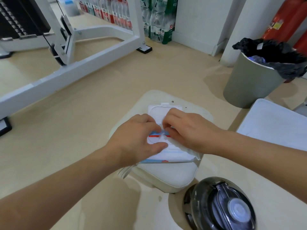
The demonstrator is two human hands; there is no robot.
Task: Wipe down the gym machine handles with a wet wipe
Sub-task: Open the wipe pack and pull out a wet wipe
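A white pack of wet wipes lies on a cream padded stool, its flip lid standing open at the far end. My left hand rests on the pack's left side and holds it down. My right hand has its fingertips pinched at the pack's opening, where a bit of white wipe shows. The white gym machine frame with its black cable stands at the upper left; no handle is visible.
A grey bin with a black liner stands at the right, red fire extinguishers behind it. A dark water bottle sits close at the bottom right. Packs of bottled water line the far wall. A white surface lies to the right.
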